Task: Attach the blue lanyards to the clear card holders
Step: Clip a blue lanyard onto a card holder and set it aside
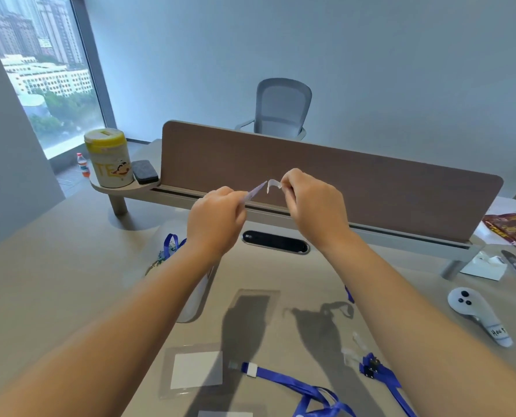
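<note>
Above the surface (70,281), my left hand (214,221) pinches a card holder (255,192); my right hand (311,203) grips its clear strap (273,185).

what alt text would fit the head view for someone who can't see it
Two bare hands, left hand and right hand, are raised above a beige desk, pinching a small clear plastic strap between them. Below lie a clear card holder with a white insert and blue fabric lanyards; a brown divider panel stands behind.
</note>
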Demonstrator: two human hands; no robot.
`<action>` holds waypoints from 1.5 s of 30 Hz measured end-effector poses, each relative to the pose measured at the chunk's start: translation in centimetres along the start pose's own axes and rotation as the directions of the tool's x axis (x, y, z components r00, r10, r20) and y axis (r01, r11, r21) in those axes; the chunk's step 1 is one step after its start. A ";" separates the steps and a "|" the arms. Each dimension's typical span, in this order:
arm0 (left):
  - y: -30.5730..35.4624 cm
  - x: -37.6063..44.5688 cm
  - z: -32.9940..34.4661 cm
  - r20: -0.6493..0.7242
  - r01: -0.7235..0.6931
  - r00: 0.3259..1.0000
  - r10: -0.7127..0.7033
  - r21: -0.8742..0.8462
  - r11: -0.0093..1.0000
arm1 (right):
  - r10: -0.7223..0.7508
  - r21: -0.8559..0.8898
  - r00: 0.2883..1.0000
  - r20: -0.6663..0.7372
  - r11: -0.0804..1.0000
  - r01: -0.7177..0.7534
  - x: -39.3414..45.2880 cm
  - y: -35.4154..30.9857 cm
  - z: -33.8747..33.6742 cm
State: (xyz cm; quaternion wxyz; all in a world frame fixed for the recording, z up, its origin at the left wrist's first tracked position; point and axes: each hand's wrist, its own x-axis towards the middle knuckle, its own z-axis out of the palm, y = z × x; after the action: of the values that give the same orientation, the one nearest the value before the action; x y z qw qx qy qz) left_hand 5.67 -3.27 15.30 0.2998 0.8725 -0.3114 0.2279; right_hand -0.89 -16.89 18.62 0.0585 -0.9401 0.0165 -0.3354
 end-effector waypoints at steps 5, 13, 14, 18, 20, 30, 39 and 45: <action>-1.7 -2.3 2.2 0.228 0.236 0.949 -0.216 -0.064 0.970 | 0.376 0.527 0.919 0.116 0.761 -0.378 -1.0 0.7 1.3; -2.9 -6.8 6.6 0.345 0.342 0.888 -0.304 -0.055 0.938 | 0.708 0.611 0.656 0.261 0.405 -0.680 -5.8 4.6 5.2; -2.9 -7.1 7.1 0.361 0.336 0.883 -0.299 -0.043 0.941 | 0.709 0.551 0.636 0.306 0.413 -0.725 -7.0 5.1 6.0; -2.6 -8.4 9.2 0.435 0.334 0.851 -0.295 -0.016 0.942 | 0.700 0.322 0.526 0.483 0.416 -0.850 -11.5 7.1 9.9; -2.6 -8.9 9.9 0.467 0.347 0.833 -0.297 -0.022 0.938 | 0.677 0.239 0.474 0.563 0.416 -0.878 -13.2 7.5 11.4; -3.0 -9.5 11.8 0.539 0.337 0.788 -0.298 0.027 0.941 | 0.673 -0.239 0.376 0.637 0.637 -0.733 -18.3 7.8 15.6; -2.9 -9.7 11.2 0.538 0.353 0.788 -0.301 0.006 0.936 | 0.603 -0.152 0.452 0.658 0.694 -0.704 -18.2 7.1 16.3; -3.0 -9.4 9.4 0.472 0.408 0.819 -0.326 -0.081 0.910 | 0.641 -0.065 0.422 0.641 0.593 -0.803 -18.1 6.6 16.0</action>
State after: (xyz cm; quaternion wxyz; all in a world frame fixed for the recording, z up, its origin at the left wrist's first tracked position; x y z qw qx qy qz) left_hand 3.13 -3.82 1.95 0.3348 0.9143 -0.2166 -0.0702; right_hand -4.73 -20.59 -5.84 0.3184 -0.8760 0.3595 0.0434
